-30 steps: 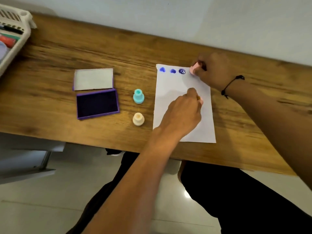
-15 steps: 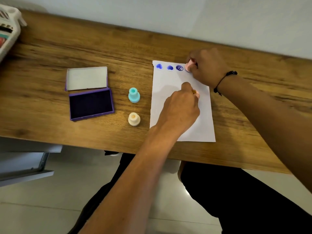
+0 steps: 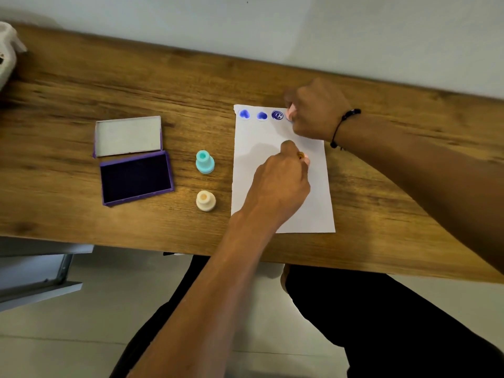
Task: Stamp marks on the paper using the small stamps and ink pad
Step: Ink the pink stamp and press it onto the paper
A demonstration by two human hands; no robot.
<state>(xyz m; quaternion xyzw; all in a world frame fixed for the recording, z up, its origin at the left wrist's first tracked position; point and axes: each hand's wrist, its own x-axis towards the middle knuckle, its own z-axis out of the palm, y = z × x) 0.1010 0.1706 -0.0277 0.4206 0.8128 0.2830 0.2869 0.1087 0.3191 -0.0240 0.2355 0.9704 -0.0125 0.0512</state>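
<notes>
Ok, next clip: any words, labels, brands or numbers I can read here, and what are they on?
None can be read.
Third stamp mark on the paper: a round blue mark with a pale figure inside, too blurred to read.
Ink pad, its lid, teal stamp, cream stamp: no text visible.

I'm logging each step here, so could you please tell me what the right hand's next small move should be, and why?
Probably lift the pink stamp straight up. The right hand has it pressed at the paper's top edge, just right of three blue marks, so a clean lift should reveal the fourth without smudging. The left hand pins the sheet.
</notes>
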